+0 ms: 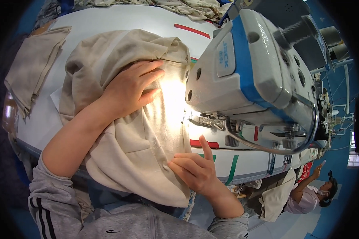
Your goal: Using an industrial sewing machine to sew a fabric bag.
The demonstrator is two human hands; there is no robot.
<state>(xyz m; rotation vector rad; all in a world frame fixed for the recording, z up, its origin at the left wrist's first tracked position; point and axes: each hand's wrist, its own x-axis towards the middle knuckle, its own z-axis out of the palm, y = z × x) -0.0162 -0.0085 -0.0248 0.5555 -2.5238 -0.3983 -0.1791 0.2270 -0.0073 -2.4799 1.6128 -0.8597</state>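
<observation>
While our left hand [132, 87] lies with fingers spread on the rumpled beige cloth garment [131, 139] left of the white-and-blue metal sewing machine [263, 67], our right hand [197, 171] bends against it (pinching, we cannot tell); we should keep its folds smooth.

Top [137, 221]: heathered grey on you
Left sleeve [62, 191]: yours, grey with black stripes [42, 215]
Right sleeve [229, 228]: also grey
Mark [112, 231]: small, black, on your chest
Fingers [151, 76]: bare
</observation>
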